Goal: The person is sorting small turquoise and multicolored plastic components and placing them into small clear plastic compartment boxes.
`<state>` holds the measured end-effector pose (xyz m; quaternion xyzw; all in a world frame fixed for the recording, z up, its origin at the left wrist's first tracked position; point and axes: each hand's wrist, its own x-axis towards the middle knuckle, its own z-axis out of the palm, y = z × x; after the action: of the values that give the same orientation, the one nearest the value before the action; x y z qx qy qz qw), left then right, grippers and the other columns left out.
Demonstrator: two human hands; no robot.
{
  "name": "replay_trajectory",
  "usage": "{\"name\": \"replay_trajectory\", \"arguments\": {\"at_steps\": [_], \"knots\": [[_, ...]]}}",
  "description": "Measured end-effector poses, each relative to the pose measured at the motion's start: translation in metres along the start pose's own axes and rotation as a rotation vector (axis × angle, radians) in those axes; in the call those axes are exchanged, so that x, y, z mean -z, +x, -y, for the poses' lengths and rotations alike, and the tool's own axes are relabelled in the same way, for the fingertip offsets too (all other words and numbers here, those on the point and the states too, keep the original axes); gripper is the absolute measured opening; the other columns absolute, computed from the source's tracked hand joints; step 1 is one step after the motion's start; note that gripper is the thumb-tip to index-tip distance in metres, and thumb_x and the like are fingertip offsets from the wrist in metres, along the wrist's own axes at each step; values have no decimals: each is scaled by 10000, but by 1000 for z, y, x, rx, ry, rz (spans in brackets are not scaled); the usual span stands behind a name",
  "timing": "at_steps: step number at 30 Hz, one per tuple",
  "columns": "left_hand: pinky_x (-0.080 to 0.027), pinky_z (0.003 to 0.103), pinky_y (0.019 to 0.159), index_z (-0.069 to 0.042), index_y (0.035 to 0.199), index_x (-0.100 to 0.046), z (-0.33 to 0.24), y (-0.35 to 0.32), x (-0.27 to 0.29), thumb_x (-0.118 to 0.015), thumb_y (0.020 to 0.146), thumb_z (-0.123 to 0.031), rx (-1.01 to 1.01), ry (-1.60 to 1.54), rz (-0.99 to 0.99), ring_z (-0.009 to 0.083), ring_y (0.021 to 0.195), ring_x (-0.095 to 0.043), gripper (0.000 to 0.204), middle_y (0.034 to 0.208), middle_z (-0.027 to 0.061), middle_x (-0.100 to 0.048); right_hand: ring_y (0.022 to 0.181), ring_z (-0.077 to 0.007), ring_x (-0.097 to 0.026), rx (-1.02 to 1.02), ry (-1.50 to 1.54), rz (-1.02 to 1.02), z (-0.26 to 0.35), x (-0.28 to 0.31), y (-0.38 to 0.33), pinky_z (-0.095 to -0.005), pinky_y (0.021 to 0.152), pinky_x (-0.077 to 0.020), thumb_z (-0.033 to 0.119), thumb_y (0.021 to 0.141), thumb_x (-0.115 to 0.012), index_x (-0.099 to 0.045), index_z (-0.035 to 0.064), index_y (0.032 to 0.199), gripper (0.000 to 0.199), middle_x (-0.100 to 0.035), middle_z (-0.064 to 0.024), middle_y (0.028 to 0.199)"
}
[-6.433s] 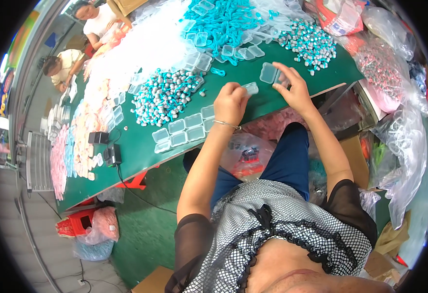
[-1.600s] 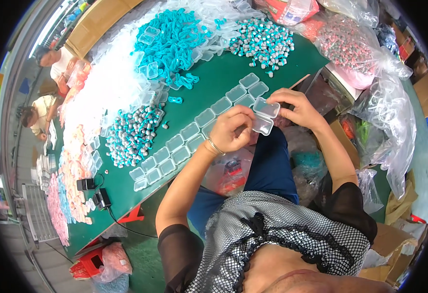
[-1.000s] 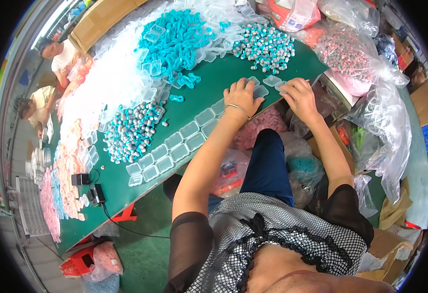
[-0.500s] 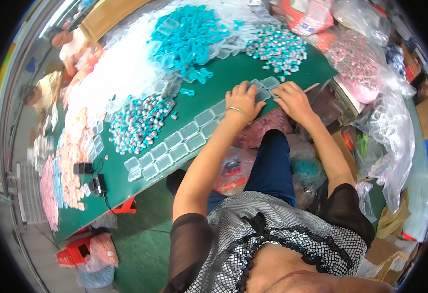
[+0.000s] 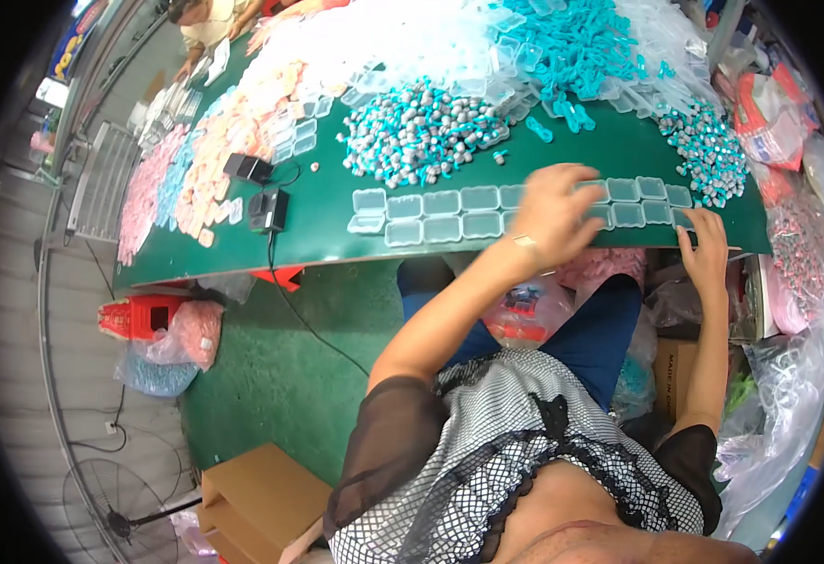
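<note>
Small clear plastic cases point(image 5: 442, 203), lids folded open, lie in a double row along the near edge of the green table point(image 5: 271, 252). Over the right half of the row hovers my left hand point(image 5: 553, 221), its fingers apart and slightly blurred, hiding some cases. My right hand point(image 5: 706, 246) rests at the row's right end, fingers stretched against the last case point(image 5: 682, 217). Behind the row is a heap of small grey-and-teal pieces point(image 5: 421, 132), and a second such heap point(image 5: 708, 155) lies beyond my right hand. Teal plastic pieces point(image 5: 572, 56) are piled farther back.
White translucent plastic parts point(image 5: 384, 38) cover the far side. Peach pieces point(image 5: 233, 155) and black boxes with a cable point(image 5: 267, 209) sit at left. Another person point(image 5: 210, 28) works at the far left. Bags point(image 5: 797, 254) crowd the right; a cardboard box point(image 5: 266, 498) stands on the floor.
The view has turned toward the left. My left hand has shifted left along the row, its fingers spread wider. My right hand stays at the row's right end.
</note>
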<state>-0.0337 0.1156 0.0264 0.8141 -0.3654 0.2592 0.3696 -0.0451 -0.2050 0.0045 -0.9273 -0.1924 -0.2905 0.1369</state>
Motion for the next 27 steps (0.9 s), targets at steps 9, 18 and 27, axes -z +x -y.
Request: {"name": "replay_trajectory", "arguments": {"at_steps": [9, 18, 27], "knots": [[-478, 392, 872, -24, 1039, -660, 57, -139, 159, -652, 800, 7, 473, 418, -310, 318, 999, -607, 241, 1046, 158, -645, 962, -300, -596, 13, 309, 29, 5, -33, 108, -383, 844, -471, 62, 801, -663, -625, 22, 1094, 299, -622, -149, 990], [-491, 396, 849, -9, 1001, -664, 43, -157, 180, -625, 802, 26, 527, 438, -406, 321, 964, -630, 206, 1002, 159, -662, 1172, -401, -505, -292, 118, 170, 13, -174, 275, -461, 937, -469, 352, 696, -749, -500, 175, 1346, 718, -535, -192, 1259], [-502, 363, 833, 0, 984, -669, 33, -154, 176, -624, 801, 32, 552, 313, -465, 294, 939, -643, 191, 1001, 160, -660, 1163, -424, -473, -352, 22, 350, 26, -210, 291, -491, 1015, -382, 368, 621, -752, -557, 177, 1271, 705, -521, -211, 1255]]}}
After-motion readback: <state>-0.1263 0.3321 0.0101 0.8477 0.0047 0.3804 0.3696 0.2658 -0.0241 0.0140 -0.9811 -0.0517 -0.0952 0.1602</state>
